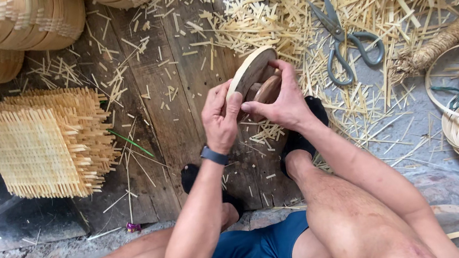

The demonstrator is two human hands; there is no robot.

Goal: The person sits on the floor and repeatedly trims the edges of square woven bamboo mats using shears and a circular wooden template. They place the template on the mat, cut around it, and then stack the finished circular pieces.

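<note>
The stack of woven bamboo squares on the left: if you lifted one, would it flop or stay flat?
A woven bamboo square would probably stay fairly flat, since its strips look tightly interlaced. It likely weighs little, being thin slivers. The loose ends bristling along the edges may snag or shed if pushed across the wooden boards.

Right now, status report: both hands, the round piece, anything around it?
Left hand and right hand both gripping the round wooden form. Form tilted on edge above the plank floor. Scissors lie apart; woven mats left.
</note>
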